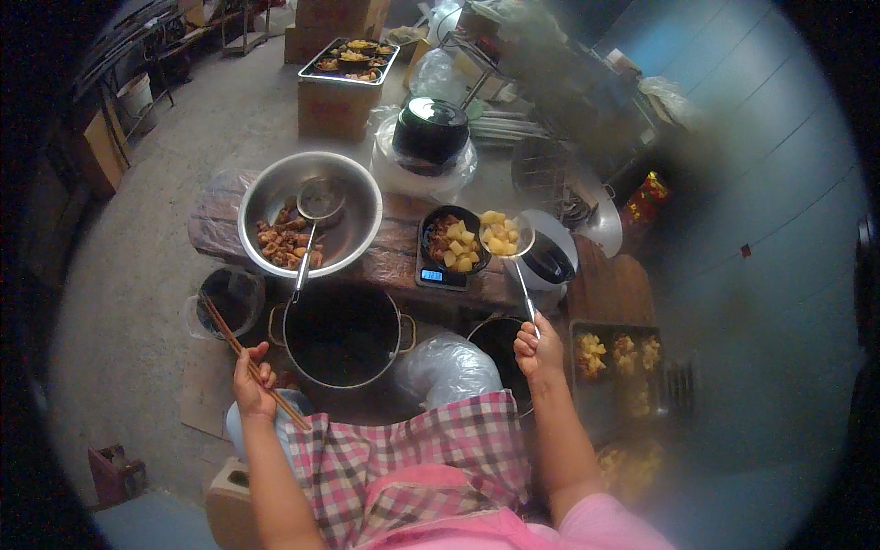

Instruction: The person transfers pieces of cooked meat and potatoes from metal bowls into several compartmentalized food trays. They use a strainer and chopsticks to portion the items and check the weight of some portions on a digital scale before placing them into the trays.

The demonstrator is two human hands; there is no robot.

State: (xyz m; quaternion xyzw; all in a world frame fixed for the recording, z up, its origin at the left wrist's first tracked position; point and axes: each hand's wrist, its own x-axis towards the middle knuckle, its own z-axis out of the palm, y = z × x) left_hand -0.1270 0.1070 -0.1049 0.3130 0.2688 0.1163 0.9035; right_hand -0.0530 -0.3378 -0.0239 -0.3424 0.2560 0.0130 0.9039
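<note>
My left hand [254, 385] grips a pair of wooden chopsticks [230, 335] above my lap. In my right hand [538, 346] is the handle of a skimmer ladle [526, 240], its bowl heaped with yellow potato chunks [499, 232]. The ladle hangs beside the rim of a black bowl [427, 238] that holds browned meat pieces and potato chunks. Under that bowl sits a digital kitchen scale [448, 278] with a lit display. To the left, a large steel basin [254, 179] contains browned meat pieces [285, 240] and a second skimmer [307, 254].
A dark two-handled pot [340, 337] stands before my knees. Behind the plastic-wrapped bench [388, 265] is a stack of black bowls [432, 130]. Filled bowls sit in a metal tray [309, 77] on a cardboard box [332, 113]. Another tray [581, 399] of portions lies at right.
</note>
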